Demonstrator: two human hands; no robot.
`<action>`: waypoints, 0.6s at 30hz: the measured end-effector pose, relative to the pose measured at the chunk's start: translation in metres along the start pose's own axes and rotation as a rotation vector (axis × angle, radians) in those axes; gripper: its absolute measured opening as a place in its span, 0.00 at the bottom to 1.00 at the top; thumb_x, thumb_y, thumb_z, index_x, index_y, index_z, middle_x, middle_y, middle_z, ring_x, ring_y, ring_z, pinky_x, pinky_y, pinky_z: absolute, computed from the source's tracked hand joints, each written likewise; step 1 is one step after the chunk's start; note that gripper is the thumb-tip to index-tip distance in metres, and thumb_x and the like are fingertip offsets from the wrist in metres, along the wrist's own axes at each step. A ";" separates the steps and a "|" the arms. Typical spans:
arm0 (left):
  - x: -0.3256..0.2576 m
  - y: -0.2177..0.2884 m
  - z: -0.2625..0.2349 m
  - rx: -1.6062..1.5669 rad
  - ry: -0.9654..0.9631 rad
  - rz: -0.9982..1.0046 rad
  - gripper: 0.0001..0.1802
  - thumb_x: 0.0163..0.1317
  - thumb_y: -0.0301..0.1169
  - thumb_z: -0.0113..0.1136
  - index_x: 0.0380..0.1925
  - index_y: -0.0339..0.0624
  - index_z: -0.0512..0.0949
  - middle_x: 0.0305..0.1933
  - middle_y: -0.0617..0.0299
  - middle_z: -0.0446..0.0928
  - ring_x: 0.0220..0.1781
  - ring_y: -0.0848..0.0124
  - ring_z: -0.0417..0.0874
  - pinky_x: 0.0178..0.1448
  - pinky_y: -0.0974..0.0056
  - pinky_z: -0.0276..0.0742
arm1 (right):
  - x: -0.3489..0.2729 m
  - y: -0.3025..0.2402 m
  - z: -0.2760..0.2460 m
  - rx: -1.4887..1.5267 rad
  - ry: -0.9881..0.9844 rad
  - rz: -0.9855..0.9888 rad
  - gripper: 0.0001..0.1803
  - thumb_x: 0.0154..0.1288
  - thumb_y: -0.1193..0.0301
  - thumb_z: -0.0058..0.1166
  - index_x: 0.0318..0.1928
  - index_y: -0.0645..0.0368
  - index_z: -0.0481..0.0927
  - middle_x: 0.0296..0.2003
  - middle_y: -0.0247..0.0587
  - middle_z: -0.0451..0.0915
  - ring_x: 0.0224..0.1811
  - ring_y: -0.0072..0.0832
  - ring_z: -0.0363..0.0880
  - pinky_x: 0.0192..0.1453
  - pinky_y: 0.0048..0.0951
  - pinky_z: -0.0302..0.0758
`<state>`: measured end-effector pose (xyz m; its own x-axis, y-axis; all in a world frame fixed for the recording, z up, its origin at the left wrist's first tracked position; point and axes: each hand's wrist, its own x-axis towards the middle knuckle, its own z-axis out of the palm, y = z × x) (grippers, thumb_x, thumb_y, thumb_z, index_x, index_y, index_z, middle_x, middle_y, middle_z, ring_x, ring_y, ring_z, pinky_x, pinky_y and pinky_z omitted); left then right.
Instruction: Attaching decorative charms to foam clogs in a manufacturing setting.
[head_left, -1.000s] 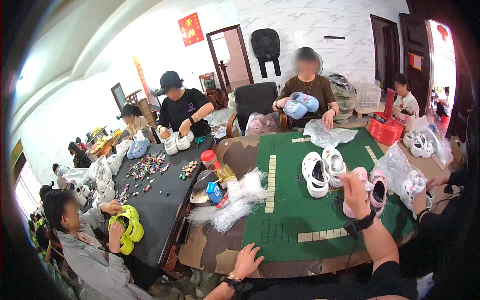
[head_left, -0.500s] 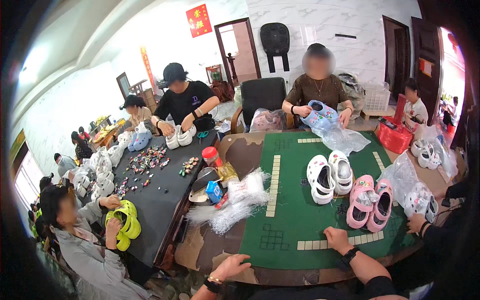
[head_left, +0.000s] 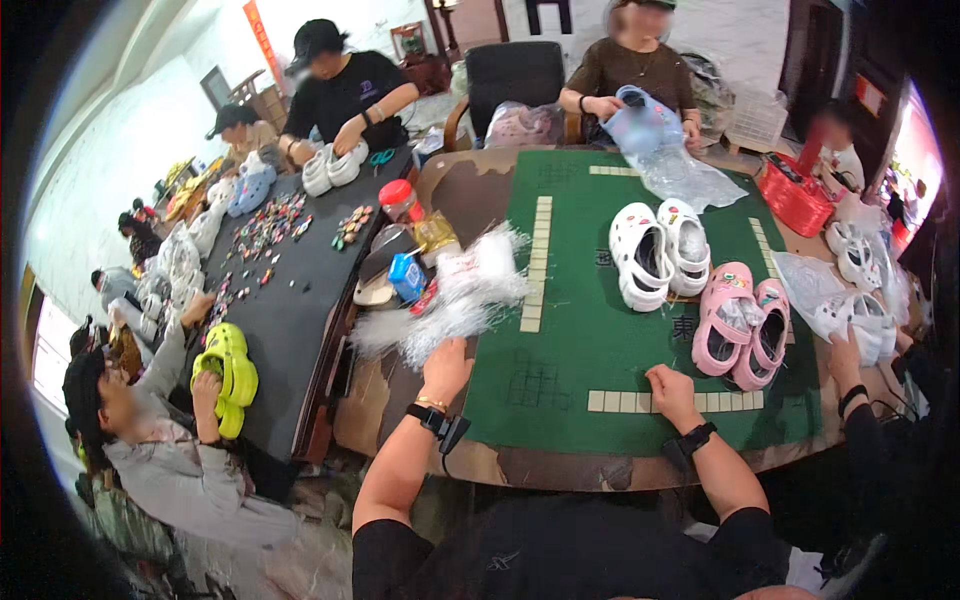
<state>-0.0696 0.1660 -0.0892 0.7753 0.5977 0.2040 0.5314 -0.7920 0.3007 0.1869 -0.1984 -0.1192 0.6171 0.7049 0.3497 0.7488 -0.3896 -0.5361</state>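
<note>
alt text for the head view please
A person's left hand is at a heap of translucent strands, the right hand over a green mat bearing white clogs and pink clogs. Around them, co-workers handle other clogs.

The person wears a black top (head_left: pixel 570 540) with short, loose sleeves (head_left: pixel 388 550) and a faint, pale, thin-lined mark (head_left: pixel 500 562) on its front. Beyond the sleeves, both forearms are bare. By the bare left hand (head_left: pixel 447 372) sit a slim gold-toned bracelet (head_left: pixel 432 402) and a black strap (head_left: pixel 424 413) carrying a dark, boxy module (head_left: pixel 454 433), from which a thin dark cable (head_left: pixel 446 464) hangs. Near the bare right hand (head_left: pixel 673 393) is a similar black wristband (head_left: pixel 700 435) with its own dark block (head_left: pixel 678 455).
</note>
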 end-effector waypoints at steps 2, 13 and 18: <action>0.011 -0.006 0.015 0.076 -0.114 -0.068 0.12 0.59 0.33 0.58 0.40 0.39 0.78 0.38 0.45 0.81 0.43 0.45 0.81 0.46 0.45 0.77 | -0.003 0.005 0.003 -0.031 0.036 0.000 0.04 0.65 0.70 0.55 0.36 0.55 0.80 0.27 0.47 0.81 0.30 0.45 0.81 0.33 0.42 0.76; 0.030 -0.001 0.017 0.078 -0.145 -0.042 0.09 0.56 0.30 0.56 0.36 0.40 0.80 0.38 0.44 0.78 0.41 0.45 0.81 0.48 0.48 0.78 | -0.009 -0.002 -0.003 -0.031 0.012 -0.022 0.04 0.65 0.69 0.54 0.36 0.54 0.80 0.28 0.45 0.82 0.30 0.45 0.82 0.33 0.42 0.77; -0.011 0.002 0.010 -0.129 -0.241 0.122 0.11 0.59 0.36 0.60 0.35 0.39 0.80 0.38 0.46 0.80 0.40 0.47 0.82 0.46 0.48 0.78 | -0.006 0.000 -0.003 -0.007 0.051 -0.051 0.05 0.64 0.68 0.54 0.36 0.55 0.80 0.28 0.45 0.82 0.30 0.44 0.82 0.33 0.42 0.77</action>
<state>-0.0732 0.1565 -0.0999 0.8976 0.4401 0.0236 0.3936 -0.8245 0.4065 0.1841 -0.2044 -0.1196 0.5899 0.6928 0.4149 0.7809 -0.3585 -0.5116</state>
